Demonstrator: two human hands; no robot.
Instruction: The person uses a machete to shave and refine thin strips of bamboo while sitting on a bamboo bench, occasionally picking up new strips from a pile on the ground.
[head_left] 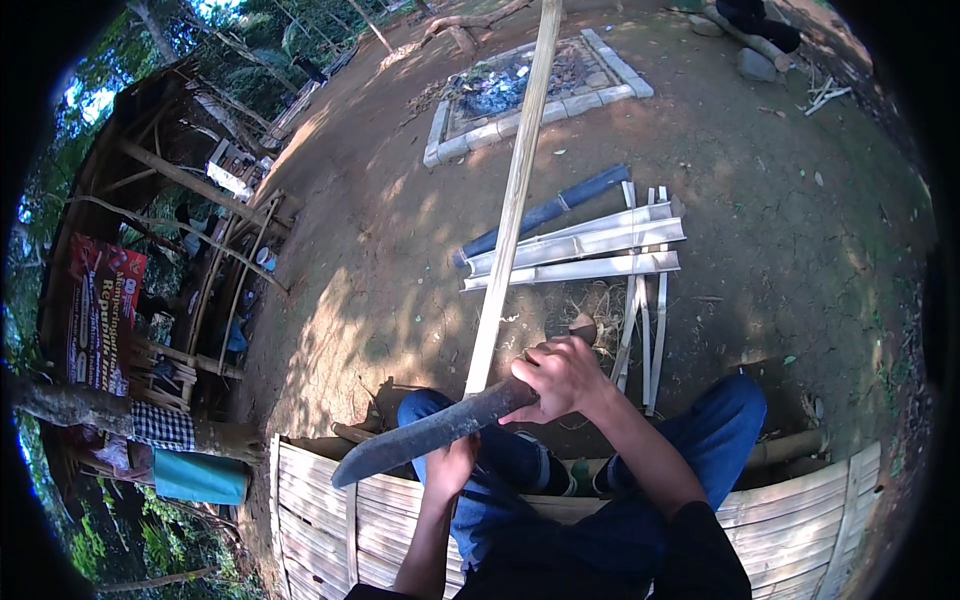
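My right hand is wrapped round the handle of a machete, whose broad dark blade slants down to the left across my lap. A long pale bamboo strip stretches away from me toward the top of the view, and its near end passes behind the blade. Just below the blade, my left hand is closed at that near end; the blade covers part of its fingers. Blade and strip cross close to my left knee. Whether the edge touches the strip I cannot tell.
Split bamboo halves and a dark bamboo pole lie on the ground ahead, with thin strips beside them. Farther off, blocks border a fire pit. I sit on a slatted bamboo bench; a shelter with a red banner stands left.
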